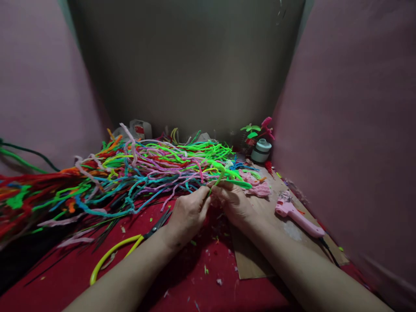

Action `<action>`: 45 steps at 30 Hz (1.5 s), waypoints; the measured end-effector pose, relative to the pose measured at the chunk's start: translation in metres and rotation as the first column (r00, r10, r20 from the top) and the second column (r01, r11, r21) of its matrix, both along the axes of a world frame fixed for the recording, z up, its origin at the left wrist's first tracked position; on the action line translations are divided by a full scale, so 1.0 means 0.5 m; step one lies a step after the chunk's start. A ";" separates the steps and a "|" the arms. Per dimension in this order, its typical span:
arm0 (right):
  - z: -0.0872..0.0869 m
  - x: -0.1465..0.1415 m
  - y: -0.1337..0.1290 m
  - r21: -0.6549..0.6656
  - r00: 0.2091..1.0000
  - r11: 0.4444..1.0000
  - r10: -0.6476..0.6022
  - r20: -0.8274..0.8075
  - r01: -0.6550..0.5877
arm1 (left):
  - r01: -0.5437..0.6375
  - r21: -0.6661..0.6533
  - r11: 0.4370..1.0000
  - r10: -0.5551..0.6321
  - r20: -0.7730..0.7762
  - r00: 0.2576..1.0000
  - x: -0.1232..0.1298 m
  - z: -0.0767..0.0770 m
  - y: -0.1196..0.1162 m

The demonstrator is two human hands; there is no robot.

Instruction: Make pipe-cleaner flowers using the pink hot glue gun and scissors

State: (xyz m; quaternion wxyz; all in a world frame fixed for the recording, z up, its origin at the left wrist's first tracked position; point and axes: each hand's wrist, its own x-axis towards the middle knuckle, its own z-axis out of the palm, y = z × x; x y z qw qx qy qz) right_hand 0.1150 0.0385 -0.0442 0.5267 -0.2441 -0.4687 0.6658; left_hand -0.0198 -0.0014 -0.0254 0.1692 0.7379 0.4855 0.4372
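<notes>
Above the red tabletop (pixel 201 288), the left hand (pixel 190 210) and right hand (pixel 234 203) pinch a fuzzy green stem (pixel 221 176) between their fingers, its upper end projecting beyond them toward the far right.

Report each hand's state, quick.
Left hand: closed, pinching a green fuzzy stem near its lower end.
Right hand: closed, fingertips pinched at the same green fuzzy stem.

L grip (pixel 190 211) & R grip (pixel 234 204) bare; L forearm (pixel 130 271), R forearm (pixel 308 266) also bare, tapering fwd.
</notes>
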 end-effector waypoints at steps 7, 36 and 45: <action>0.000 0.004 0.003 0.037 0.999 0.999 0.029 0.043 -0.030 | -0.012 -0.059 0.998 0.015 0.049 0.999 -0.001 0.007 0.002; 0.008 0.020 0.018 0.030 0.967 0.966 0.255 0.007 -0.255 | 0.678 -0.429 0.596 -0.050 0.824 0.565 -0.007 0.028 0.007; 0.009 0.011 0.009 0.070 0.995 0.993 0.088 0.047 -0.092 | 0.459 -0.480 0.747 -0.151 0.550 0.821 -0.004 0.032 0.011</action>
